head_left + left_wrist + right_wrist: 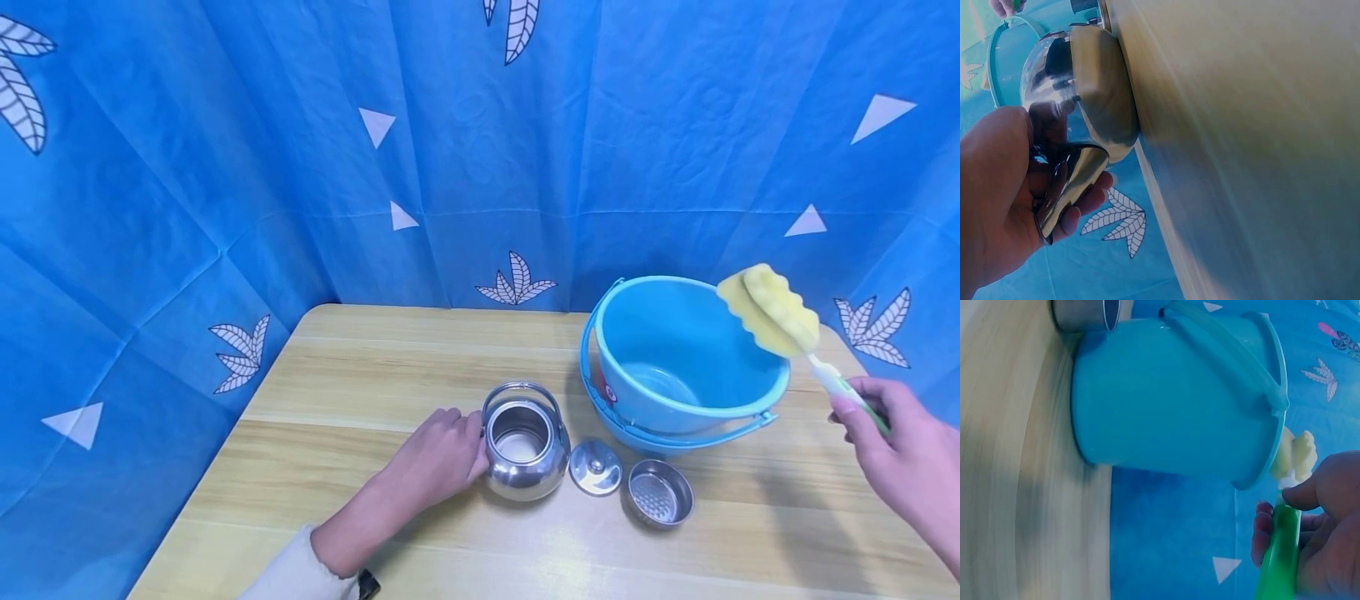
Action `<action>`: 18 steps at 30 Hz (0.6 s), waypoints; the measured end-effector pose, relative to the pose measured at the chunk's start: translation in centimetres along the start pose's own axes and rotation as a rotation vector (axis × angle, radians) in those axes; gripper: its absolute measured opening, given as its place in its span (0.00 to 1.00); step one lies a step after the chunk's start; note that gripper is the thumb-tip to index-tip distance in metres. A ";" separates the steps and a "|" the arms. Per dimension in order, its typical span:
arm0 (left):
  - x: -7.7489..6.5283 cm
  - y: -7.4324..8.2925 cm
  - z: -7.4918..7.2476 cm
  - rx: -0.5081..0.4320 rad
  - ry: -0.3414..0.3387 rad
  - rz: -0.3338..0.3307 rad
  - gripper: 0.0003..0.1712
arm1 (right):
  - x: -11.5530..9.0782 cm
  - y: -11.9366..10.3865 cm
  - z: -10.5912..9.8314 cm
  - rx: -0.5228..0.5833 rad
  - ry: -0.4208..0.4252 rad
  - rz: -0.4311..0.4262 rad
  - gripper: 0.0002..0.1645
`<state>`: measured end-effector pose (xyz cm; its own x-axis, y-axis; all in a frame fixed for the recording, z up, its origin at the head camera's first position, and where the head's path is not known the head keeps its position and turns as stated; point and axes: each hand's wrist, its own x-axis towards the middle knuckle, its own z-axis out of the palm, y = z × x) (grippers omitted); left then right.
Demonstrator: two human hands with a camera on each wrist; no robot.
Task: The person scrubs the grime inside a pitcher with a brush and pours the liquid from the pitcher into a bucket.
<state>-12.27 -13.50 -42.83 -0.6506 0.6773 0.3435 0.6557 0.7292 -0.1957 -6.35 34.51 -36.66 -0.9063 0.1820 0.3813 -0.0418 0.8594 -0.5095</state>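
A shiny steel teapot stands upright on the table with its top uncovered and its loop handle raised. My left hand is at its left side, and in the left wrist view the fingers curl around the spout. On the right, my right hand grips the green and white handle of a sponge brush. Its yellow scalloped sponge head is up over the right rim of a light blue bucket, tilted up and to the left.
Beside the teapot lies its round steel lid, knob up. A small steel strainer basket with a perforated bottom sits in front of the bucket. The wooden table backs onto a blue patterned cloth.
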 end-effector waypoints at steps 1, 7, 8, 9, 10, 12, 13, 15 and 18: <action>0.0 0.0 0.0 0.001 -0.002 0.000 0.15 | 0.0 -0.2 0.0 -0.007 -0.008 0.003 0.20; 0.0 0.0 0.0 0.002 -0.002 -0.001 0.15 | -0.1 -1.2 -0.2 -0.040 -0.030 0.018 0.22; 0.0 0.0 0.0 0.002 0.000 0.000 0.15 | -0.1 -1.4 -0.2 -0.040 -0.031 0.019 0.22; 0.0 0.0 0.0 0.003 0.001 0.000 0.15 | -0.1 -1.6 -0.2 -0.040 -0.029 0.020 0.22; 0.0 0.0 0.0 0.005 0.003 0.001 0.15 | -0.2 -1.7 -0.3 -0.039 -0.028 0.019 0.22; 0.0 0.0 0.0 0.007 0.003 0.002 0.15 | -0.3 -2.1 -0.4 -0.031 -0.027 0.015 0.22; 0.0 0.0 0.0 0.007 0.002 0.002 0.15 | -0.3 -2.2 -0.4 -0.030 -0.027 0.014 0.22; 0.0 0.0 0.0 0.005 0.001 0.001 0.15 | -0.4 -2.5 -0.5 -0.035 -0.028 0.009 0.22; 0.0 0.0 0.0 0.005 0.001 0.002 0.14 | -0.5 -2.8 -0.5 -0.036 -0.031 -0.008 0.20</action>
<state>-12.27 -13.51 -42.86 -0.6492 0.6783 0.3442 0.6549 0.7286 -0.2007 -5.60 32.21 -35.02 -0.9187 0.1606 0.3607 -0.0344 0.8776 -0.4782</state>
